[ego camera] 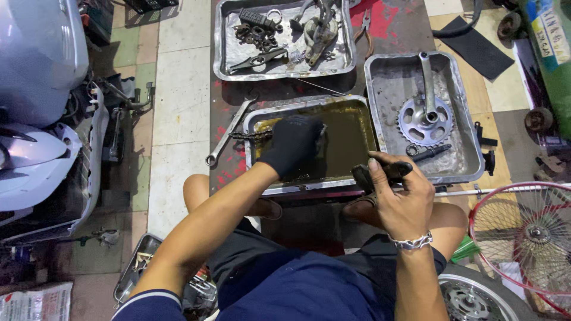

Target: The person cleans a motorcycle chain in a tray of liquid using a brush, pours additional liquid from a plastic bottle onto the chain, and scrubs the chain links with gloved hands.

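Head view: my gloved left hand (292,144) pinches the chain (248,135) over the oily tray (309,102); right hand (399,199) clamps a brush (380,172). Slick links could slip, splashing outward.

Left hand (292,144): black glove. Right hand (399,199): bare, silver chain bracelet at the wrist; dark grey object (380,173) in its grasp. Near tray (357,106): dull silver metal, holding murky olive-brown liquid. Sprocket (424,121): bright silver. Wheel rim (523,238): red, silver spokes. Floor (178,89): pale tiles, red paint patches. Shorts (309,285): navy blue.
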